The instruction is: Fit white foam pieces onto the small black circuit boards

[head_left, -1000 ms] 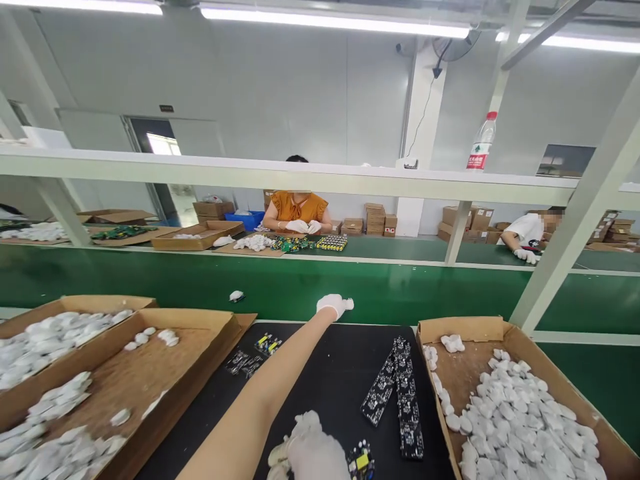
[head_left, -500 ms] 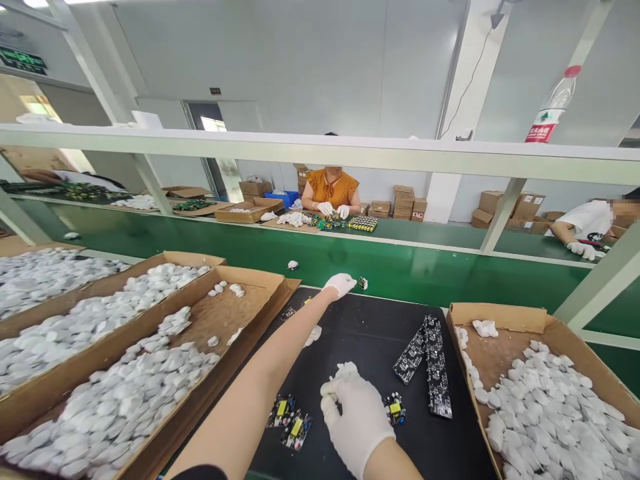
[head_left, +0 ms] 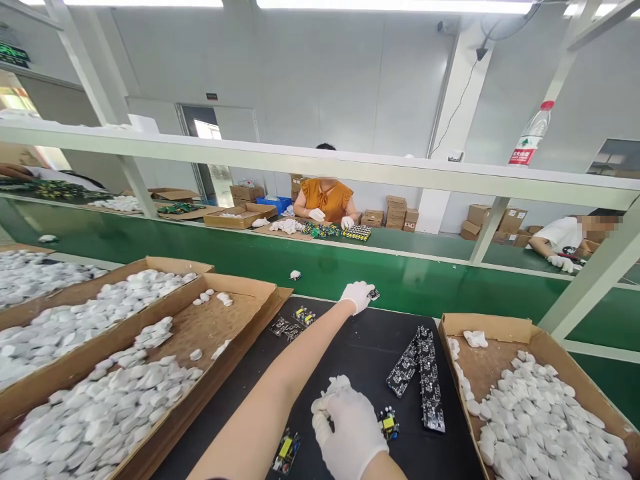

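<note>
"So, biggest first?"

"See a green belt (head_left: 425,277) running across, then a black mat (head_left: 350,373) before it."

"Flanked by?"

"By a left tray (head_left: 210,327) and a right tray (head_left: 487,329), both cardboard."

"And on the mat?"

"Two black strips (head_left: 431,387), near the right tray, overlapping at their far ends."

"Now the right hand (head_left: 347,427)?"

"Gloved, at the mat's near part, fingers bent and bunched narrow. Cannot tell of anything inside them."

"Left hand (head_left: 357,297)?"

"Gloved too, stretched out to the belt's near edge, fingers drawn narrow."

"Smaller?"

"Yellow-topped boards (head_left: 389,423): one just right of the right hand, one beside the left forearm (head_left: 265,407). Then a small board (head_left: 375,294) at the left fingertips; gripped or merely touched, cannot tell."

"Lastly?"

"White pads (head_left: 540,427), heaped in both trays."
</note>
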`<state>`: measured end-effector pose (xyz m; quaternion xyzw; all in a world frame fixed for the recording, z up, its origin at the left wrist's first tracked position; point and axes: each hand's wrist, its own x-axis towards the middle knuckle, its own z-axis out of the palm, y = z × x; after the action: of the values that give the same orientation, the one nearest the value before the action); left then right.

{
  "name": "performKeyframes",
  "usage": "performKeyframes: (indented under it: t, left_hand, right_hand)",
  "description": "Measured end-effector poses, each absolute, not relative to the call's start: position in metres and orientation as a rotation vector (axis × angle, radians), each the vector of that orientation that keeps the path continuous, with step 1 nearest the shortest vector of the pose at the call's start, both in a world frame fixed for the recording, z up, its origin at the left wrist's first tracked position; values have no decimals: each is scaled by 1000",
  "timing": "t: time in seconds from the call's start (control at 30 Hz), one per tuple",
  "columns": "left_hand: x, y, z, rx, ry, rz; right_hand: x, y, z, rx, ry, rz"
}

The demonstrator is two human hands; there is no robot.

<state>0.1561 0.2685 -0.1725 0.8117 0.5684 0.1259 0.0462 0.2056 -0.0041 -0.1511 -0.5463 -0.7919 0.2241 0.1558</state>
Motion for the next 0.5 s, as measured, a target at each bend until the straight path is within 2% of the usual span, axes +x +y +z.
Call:
performKeyframes:
  t: [0.23,0.5]
  left_hand:
    - [197,283,-167,2162,1888,237]
    - [139,276,-145,1948,2104,30]
  right_hand:
    - [204,-2,-142,-1633,-2418,640]
    - [204,-2,-158,-1534,-2318,602]
